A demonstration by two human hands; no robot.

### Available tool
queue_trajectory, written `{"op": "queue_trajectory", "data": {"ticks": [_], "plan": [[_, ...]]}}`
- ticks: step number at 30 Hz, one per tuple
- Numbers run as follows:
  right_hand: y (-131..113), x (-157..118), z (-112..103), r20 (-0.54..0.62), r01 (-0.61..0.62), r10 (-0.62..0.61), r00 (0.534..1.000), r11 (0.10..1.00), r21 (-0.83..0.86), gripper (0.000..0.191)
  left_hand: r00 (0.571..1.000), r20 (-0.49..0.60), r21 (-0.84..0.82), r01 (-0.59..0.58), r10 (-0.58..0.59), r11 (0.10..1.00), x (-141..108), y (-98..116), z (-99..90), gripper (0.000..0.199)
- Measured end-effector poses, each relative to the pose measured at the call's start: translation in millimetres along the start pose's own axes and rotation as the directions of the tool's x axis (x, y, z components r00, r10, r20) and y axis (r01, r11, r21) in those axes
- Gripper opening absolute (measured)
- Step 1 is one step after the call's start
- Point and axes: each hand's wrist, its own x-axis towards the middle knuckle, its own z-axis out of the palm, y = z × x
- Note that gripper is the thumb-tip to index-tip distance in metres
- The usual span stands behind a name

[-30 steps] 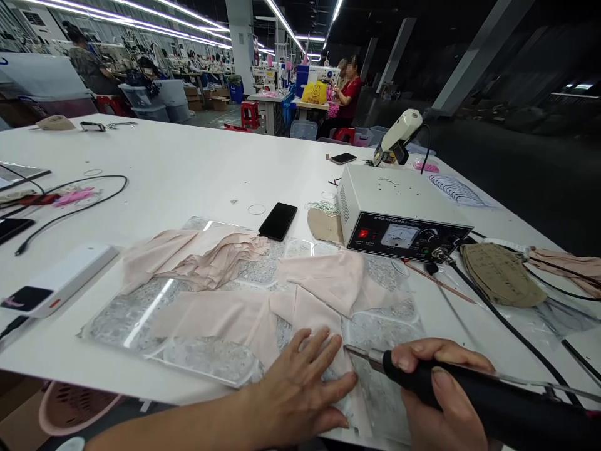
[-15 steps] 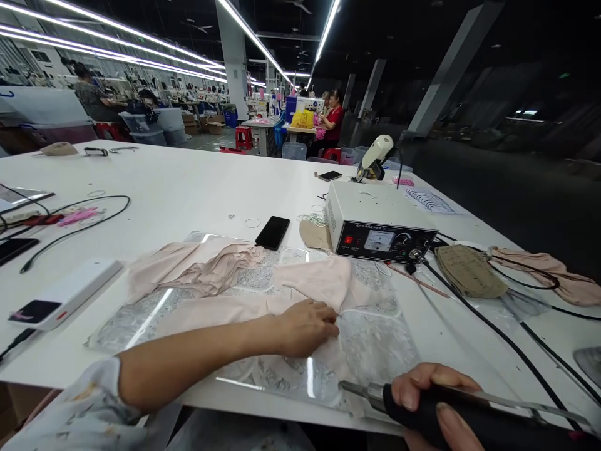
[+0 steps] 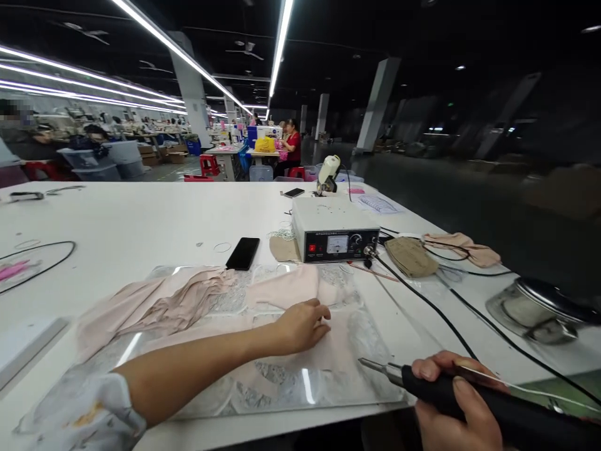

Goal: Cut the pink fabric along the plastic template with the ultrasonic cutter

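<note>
My right hand point(image 3: 457, 391) is wrapped round a black-handled cutting handpiece point(image 3: 436, 385). Its pointed metal tip aims left, just over the right part of a clear, grey-patterned sheet point(image 3: 305, 401). Over the middle of this sheet is my left hand point(image 3: 303, 327), fingers bent and slightly apart, at a thin pale pink fabric piece point(image 3: 342, 344). Whether the fingertips touch the cloth is hard to see. Behind that hand lies another pink piece point(image 3: 282, 288). A loose pile of pink fabric pieces point(image 3: 159, 304) covers the sheet's left side.
A control box point(image 3: 335, 228) with a dial stands behind the sheet; its black cable point(image 3: 422, 300) runs toward my right side. A phone point(image 3: 243, 254), brown templates point(image 3: 412, 255) and a lidded metal pot point(image 3: 539, 310) are on the table. A person in red point(image 3: 293, 147) sits far back.
The view has swung right, bringing the metal pot into sight. The handpiece's tip now sits higher over the sheet, and my left hand's fingers look less pressed onto the fabric.
</note>
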Motion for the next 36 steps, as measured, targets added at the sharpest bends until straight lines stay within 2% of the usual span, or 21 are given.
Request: {"op": "queue_trajectory", "data": {"ticks": [2, 5, 7, 9, 15, 18, 26, 36], "plan": [[0, 1, -7, -0.039, -0.036, 0.038, 0.999, 0.997, 0.061, 0.025, 0.994, 0.033, 0.000, -0.099, 0.099, 0.995, -15, -1, -0.2, 0.022], [2, 2, -16, -0.063, -0.052, 0.057, 0.996, 0.995, 0.087, 0.027, 0.960, 0.090, 0.007, -0.266, 0.264, 0.964, -33, -7, 1.2, 0.022], [3, 2, -21, -0.087, -0.062, 0.070, 0.994, 0.994, 0.095, 0.027, 0.929, 0.083, 0.000, -0.362, 0.361, 0.932, -34, -10, 2.9, 0.024], [3, 1, -25, -0.111, -0.061, 0.073, 0.991, 0.993, 0.104, 0.027, 0.908, 0.072, -0.021, -0.412, 0.413, 0.911, -24, -12, 4.6, 0.025], [5, -9, -30, -0.123, 0.006, 0.006, 0.992, 0.996, 0.092, 0.021, 0.859, 0.158, -0.170, -0.462, 0.486, 0.871, 36, -7, 10.4, 0.019], [6, -14, -32, -0.101, 0.024, -0.016, 0.995, 0.997, 0.079, 0.019, 0.830, 0.213, -0.256, -0.461, 0.515, 0.850, 53, -7, 14.8, 0.018], [12, -21, -36, -0.088, 0.041, -0.035, 0.995, 0.997, 0.070, 0.017, 0.813, 0.234, -0.402, -0.418, 0.533, 0.815, 58, -13, 16.1, 0.010], [14, -26, -28, -0.112, 0.042, -0.035, 0.993, 0.997, 0.061, 0.016, 0.821, 0.207, -0.493, -0.382, 0.532, 0.781, 57, -20, 20.0, 0.005]]}}
